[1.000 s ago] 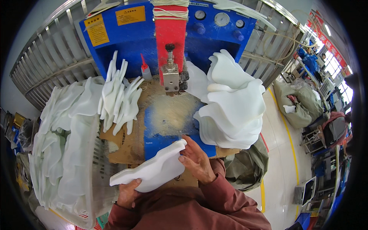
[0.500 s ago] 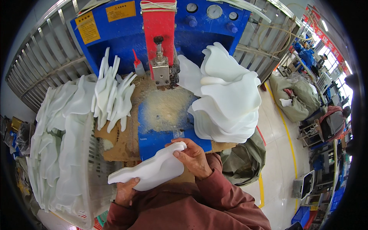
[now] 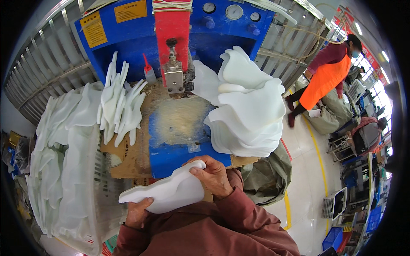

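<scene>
Between my two hands, in front of my body, is a white, wavy-edged foam-like piece [image 3: 177, 187], thick along its upper edge. My left hand [image 3: 137, 212] is closed on its lower left end, the thumb on top. Higher up, my right hand [image 3: 212, 176] grips the narrow right end between thumb and fingers. Just beyond lies a blue board [image 3: 175, 160] covered with pale yellowish dust. Over it hangs a metal machine head [image 3: 174, 77] on a red arm [image 3: 171, 25]. A tall stack of white shaped sheets [image 3: 250, 111] stands on the right of the board.
Narrow white strips [image 3: 119, 100] lie in a heap on cardboard [image 3: 126, 166], near a red-nozzled bottle [image 3: 149, 74]. At left, a white plastic basket [image 3: 100, 183] is filled with white pieces. A blue gauge panel [image 3: 235, 27] is behind. A person in an orange apron [image 3: 326, 79] stands in the right aisle.
A person in an orange apron has come into the aisle at right. The whole view has shifted slightly. Both my hands keep nearly the same grip on the white piece.
</scene>
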### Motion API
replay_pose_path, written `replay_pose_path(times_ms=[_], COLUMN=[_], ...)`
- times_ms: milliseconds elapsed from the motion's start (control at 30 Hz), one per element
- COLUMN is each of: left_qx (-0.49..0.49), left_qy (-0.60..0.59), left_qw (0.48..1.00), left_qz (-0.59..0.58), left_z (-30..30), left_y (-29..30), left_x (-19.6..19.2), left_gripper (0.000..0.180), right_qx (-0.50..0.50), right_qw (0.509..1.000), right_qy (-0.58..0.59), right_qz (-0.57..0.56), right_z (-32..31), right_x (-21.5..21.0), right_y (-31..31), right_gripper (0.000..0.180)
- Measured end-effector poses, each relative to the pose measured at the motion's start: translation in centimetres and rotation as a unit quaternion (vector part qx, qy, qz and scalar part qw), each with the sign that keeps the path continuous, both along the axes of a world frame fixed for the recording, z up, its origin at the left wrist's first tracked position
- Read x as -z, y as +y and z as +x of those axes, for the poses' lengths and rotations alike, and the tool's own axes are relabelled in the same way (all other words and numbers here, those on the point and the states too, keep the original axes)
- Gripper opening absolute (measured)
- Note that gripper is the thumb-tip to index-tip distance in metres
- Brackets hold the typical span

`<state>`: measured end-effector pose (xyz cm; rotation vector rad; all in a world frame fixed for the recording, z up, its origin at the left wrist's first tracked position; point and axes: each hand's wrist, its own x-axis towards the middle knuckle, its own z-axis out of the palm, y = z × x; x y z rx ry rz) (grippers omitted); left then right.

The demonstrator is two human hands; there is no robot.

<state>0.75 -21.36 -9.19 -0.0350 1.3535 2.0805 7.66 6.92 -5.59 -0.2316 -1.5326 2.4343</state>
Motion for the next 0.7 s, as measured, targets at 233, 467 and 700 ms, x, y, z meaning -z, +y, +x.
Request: replay_pose_path(times_ms=[233,467,700], left_qx=[0.015,0.162,0.098], left_qy=[0.019,0.289,0.215], left_qw=[0.999,0.857,0.925], left_qz=[0.024,-0.394,-0.297], left_z=[0.5,-3.9,-3.3], left_y=[-1.9,-3.7,1.1], left_x=[2.6,6.6,4.9], left_gripper=[0.052,0.047,0.036], right_qx=[0.05,0.03,0.024], right_qw=[0.994,0.999,0.999], right_qy=[-0.085,0.016,0.006], right_qz=[0.051,-0.008,-0.033], right_z=[0.2,-0.7,0.0], right_x=[0.7,0.7,1.1], right_y=[-0.7,-0.8,-0.3], right_gripper=[0.014,0.019,0.028])
